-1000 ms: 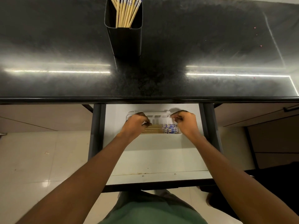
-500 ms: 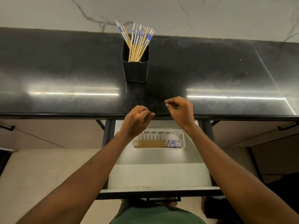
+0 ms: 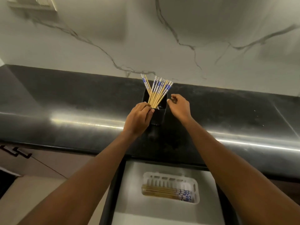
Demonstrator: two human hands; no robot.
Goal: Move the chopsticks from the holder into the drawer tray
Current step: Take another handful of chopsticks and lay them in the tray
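A black rectangular holder [image 3: 158, 116] stands on the dark counter, with several wooden chopsticks [image 3: 157, 92] with blue-and-white tops fanned out of it. My left hand [image 3: 138, 119] is pressed against the holder's left side, fingers curled over its rim at the foot of the chopsticks. My right hand [image 3: 179, 106] hovers just right of the holder with fingers loosely bent and holds nothing. Below, a white slotted tray [image 3: 195, 184] sits in the open drawer [image 3: 162, 213]. Several chopsticks [image 3: 168, 193] lie flat in it, tops pointing right.
The glossy black counter [image 3: 81, 108] runs the full width, with a marble wall [image 3: 194, 38] behind it. The counter's front edge overhangs the back of the drawer. Cabinet fronts with dark handles [image 3: 16, 151] are at the lower left.
Both hands have risen from the drawer tray up to the holder on the counter. The left hand now grips the holder's side. The view has tilted upward.
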